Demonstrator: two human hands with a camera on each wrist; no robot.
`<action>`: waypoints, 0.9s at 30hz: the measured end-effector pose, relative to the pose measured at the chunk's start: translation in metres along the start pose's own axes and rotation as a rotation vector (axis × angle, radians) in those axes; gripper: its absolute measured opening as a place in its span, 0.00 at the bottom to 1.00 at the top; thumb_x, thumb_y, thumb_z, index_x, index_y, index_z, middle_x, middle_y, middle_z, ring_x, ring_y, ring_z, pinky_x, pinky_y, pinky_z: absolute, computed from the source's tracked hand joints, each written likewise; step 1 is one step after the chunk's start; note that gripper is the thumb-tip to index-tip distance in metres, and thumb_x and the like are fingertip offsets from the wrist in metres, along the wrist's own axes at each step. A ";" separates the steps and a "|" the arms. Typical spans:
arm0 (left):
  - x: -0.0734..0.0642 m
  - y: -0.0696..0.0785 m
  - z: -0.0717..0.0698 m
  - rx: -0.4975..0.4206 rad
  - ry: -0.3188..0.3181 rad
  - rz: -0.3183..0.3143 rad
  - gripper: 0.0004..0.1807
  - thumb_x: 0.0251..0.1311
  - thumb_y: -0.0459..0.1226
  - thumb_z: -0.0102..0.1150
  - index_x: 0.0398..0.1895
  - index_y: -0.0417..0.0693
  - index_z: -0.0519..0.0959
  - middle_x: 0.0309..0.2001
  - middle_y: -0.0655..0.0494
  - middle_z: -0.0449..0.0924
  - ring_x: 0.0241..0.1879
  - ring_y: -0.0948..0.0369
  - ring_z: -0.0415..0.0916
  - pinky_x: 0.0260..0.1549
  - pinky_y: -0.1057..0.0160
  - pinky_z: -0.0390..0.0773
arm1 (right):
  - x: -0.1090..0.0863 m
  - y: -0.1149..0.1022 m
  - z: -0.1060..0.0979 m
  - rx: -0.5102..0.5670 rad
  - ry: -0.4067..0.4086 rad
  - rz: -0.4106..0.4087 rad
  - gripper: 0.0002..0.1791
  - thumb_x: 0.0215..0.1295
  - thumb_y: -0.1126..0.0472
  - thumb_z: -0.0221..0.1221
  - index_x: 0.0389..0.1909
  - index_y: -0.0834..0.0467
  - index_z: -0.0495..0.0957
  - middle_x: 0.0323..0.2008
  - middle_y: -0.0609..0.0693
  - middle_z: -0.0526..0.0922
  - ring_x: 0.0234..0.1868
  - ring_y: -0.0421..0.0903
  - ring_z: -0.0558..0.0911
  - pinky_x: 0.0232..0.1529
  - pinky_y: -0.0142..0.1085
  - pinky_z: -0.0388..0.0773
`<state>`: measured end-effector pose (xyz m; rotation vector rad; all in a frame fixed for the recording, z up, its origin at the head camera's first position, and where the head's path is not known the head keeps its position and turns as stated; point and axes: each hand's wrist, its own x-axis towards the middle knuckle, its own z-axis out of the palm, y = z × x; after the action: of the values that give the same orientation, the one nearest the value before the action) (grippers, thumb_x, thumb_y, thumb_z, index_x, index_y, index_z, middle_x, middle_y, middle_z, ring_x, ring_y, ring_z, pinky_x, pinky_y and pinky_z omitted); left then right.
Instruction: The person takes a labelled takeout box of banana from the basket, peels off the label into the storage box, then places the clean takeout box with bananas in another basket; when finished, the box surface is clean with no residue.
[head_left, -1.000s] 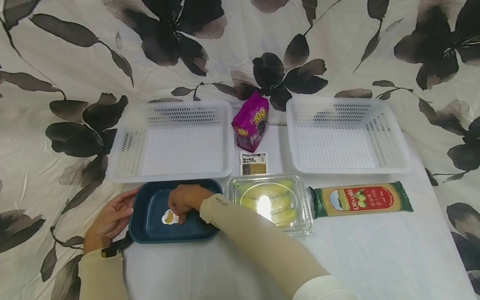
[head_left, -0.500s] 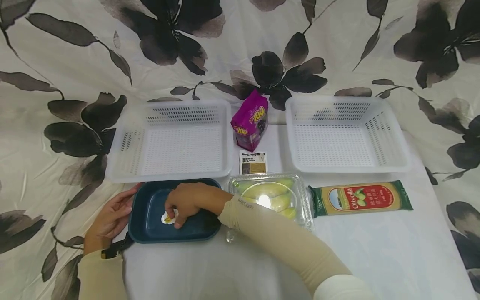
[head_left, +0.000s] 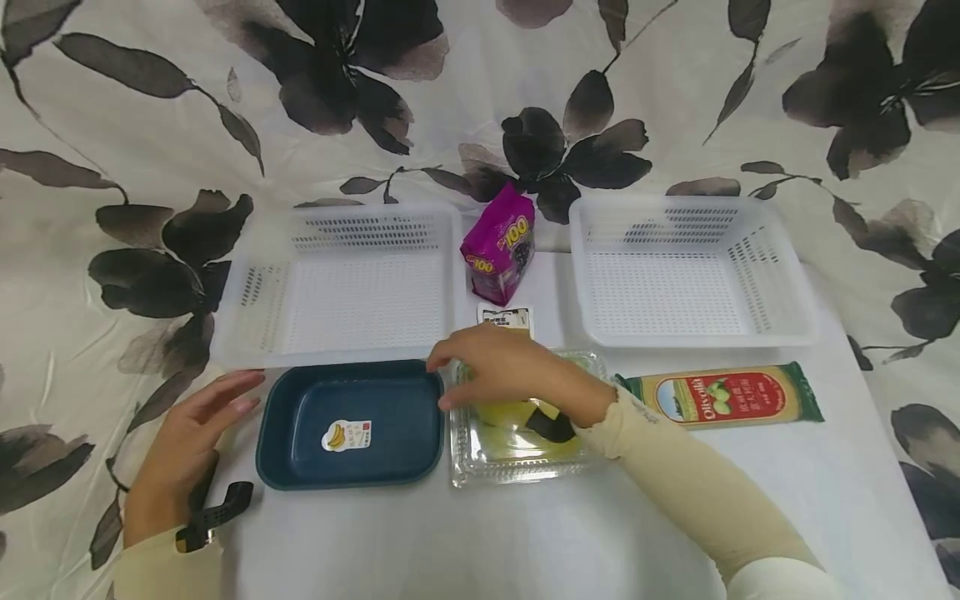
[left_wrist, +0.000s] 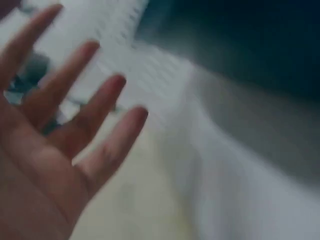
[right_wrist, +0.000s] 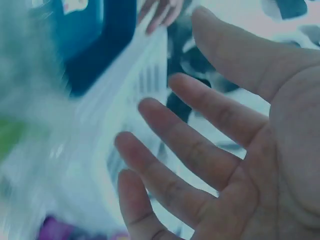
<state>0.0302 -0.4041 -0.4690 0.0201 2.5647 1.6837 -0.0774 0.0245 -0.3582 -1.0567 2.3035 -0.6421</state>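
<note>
A dark blue tray (head_left: 300, 458) lies at the front left, with a white banana-picture sticker (head_left: 347, 436) on its bottom. Just left of the tray my left hand (head_left: 183, 437) is apart from it, fingers spread in the left wrist view. My right hand (head_left: 498, 367) hovers over the left part of a clear plastic box (head_left: 480, 471) that holds bananas, its fingertips near the tray's right rim. Its fingers are spread and hold nothing in the right wrist view. The hand and wrist hide part of the box.
Two white perforated baskets (head_left: 337, 354) (head_left: 697, 337) stand behind. Between them are a purple snack bag (head_left: 501, 246) and a small printed packet (head_left: 506, 317), partly hidden by the right hand. A green-ended pasta pack (head_left: 731, 396) lies right of the box.
My right hand has left the sticker in the tray and moved right, over the clear box. My left hand has let go of the tray's left side and drawn back to the left.
</note>
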 end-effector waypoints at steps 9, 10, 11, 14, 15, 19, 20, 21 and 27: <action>0.003 0.088 0.037 0.444 0.068 0.005 0.21 0.72 0.43 0.60 0.65 0.51 0.79 0.62 0.46 0.80 0.54 0.91 0.63 0.44 0.90 0.66 | -0.070 0.045 -0.019 0.048 0.271 0.012 0.30 0.60 0.46 0.72 0.62 0.52 0.79 0.60 0.47 0.83 0.64 0.48 0.80 0.66 0.49 0.76; 0.004 0.096 0.043 0.437 0.077 0.033 0.20 0.72 0.41 0.61 0.65 0.51 0.79 0.62 0.46 0.80 0.54 0.90 0.64 0.45 0.89 0.66 | -0.077 0.049 -0.020 0.053 0.288 0.036 0.31 0.60 0.45 0.72 0.62 0.51 0.79 0.60 0.46 0.83 0.64 0.48 0.80 0.66 0.50 0.76; 0.005 0.103 0.050 0.423 0.083 0.063 0.20 0.71 0.40 0.62 0.65 0.52 0.79 0.61 0.47 0.80 0.54 0.89 0.65 0.46 0.89 0.67 | -0.085 0.054 -0.020 0.053 0.303 0.057 0.32 0.59 0.44 0.72 0.63 0.50 0.79 0.61 0.46 0.83 0.64 0.49 0.80 0.66 0.51 0.76; 0.008 0.120 0.071 0.388 0.088 0.136 0.20 0.69 0.36 0.63 0.64 0.53 0.80 0.60 0.51 0.80 0.54 0.85 0.70 0.48 0.88 0.68 | -0.105 0.067 -0.019 0.044 0.333 0.118 0.34 0.58 0.41 0.72 0.64 0.49 0.78 0.63 0.46 0.81 0.64 0.49 0.80 0.64 0.54 0.77; 0.009 0.125 0.078 0.374 0.082 0.151 0.20 0.69 0.36 0.63 0.64 0.54 0.80 0.60 0.52 0.80 0.54 0.84 0.72 0.48 0.88 0.69 | -0.111 0.072 -0.018 0.041 0.345 0.129 0.34 0.58 0.41 0.72 0.64 0.48 0.78 0.63 0.47 0.81 0.63 0.50 0.80 0.63 0.55 0.78; 0.017 0.136 0.109 0.334 0.036 0.177 0.21 0.70 0.37 0.62 0.65 0.54 0.79 0.61 0.55 0.79 0.54 0.70 0.80 0.45 0.82 0.77 | -0.131 0.090 -0.011 0.043 0.395 0.166 0.34 0.57 0.44 0.74 0.63 0.51 0.78 0.64 0.49 0.81 0.60 0.52 0.82 0.59 0.55 0.80; 0.019 0.137 0.117 0.328 0.019 0.180 0.21 0.70 0.38 0.62 0.66 0.54 0.79 0.62 0.55 0.79 0.54 0.65 0.81 0.44 0.80 0.79 | -0.136 0.094 -0.009 0.045 0.405 0.173 0.34 0.56 0.45 0.75 0.63 0.51 0.78 0.64 0.49 0.81 0.59 0.52 0.83 0.58 0.55 0.81; 0.021 0.139 0.125 0.324 0.001 0.181 0.21 0.71 0.39 0.62 0.66 0.54 0.78 0.63 0.55 0.78 0.55 0.61 0.82 0.44 0.76 0.82 | -0.140 0.098 -0.007 0.046 0.413 0.182 0.34 0.56 0.47 0.75 0.63 0.51 0.78 0.64 0.49 0.80 0.58 0.52 0.83 0.57 0.55 0.82; 0.032 0.143 0.171 0.312 -0.106 0.168 0.24 0.69 0.42 0.65 0.66 0.50 0.77 0.67 0.52 0.75 0.56 0.51 0.83 0.43 0.61 0.88 | -0.158 0.117 0.005 0.034 0.418 0.211 0.37 0.53 0.49 0.77 0.65 0.52 0.76 0.65 0.51 0.79 0.56 0.52 0.84 0.52 0.52 0.85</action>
<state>0.0055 -0.1892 -0.4070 0.3413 2.7807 1.2680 -0.0492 0.2166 -0.3920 -0.6976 2.7001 -0.8776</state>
